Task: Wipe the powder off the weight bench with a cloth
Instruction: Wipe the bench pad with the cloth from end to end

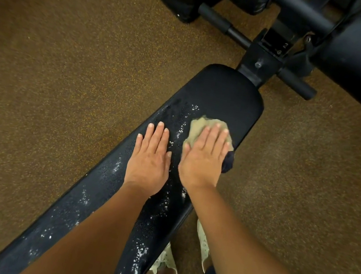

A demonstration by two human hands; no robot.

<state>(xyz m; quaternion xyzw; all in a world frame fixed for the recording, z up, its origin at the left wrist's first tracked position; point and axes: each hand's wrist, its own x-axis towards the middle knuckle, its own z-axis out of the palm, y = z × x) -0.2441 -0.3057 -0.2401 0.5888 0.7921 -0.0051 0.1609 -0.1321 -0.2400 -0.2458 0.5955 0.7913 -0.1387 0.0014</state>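
A black padded bench (226, 96) runs from the lower left of the view up toward the right, standing on a brown speckled floor (66, 70). White powder (158, 207) lies scattered in specks and streaks along the bench, thickest down the strip between the two arms and on the bench's near half, with a fainter trail along its left side. The far end of the bench, beyond the hands, looks mostly clean.

The right hand (205, 155) lies flat, palm down, fingers stretched out and close together, pressing a crumpled tan cloth (197, 127) onto the bench near its right edge. The cloth shows past the fingertips and beside the thumb; a dark fold of it hangs off the bench edge just right of the hand. The hand presses on the cloth rather than closing around it.

The left hand (151, 156) also rests flat and open on the bench, just left of the right hand, holding nothing, its fingers pointing toward the bench's far end.

Past that far end stands the black metal frame (263, 59) with a crossbar. Below the bench's right edge, the person's light shoes (204, 241) stand on the floor.
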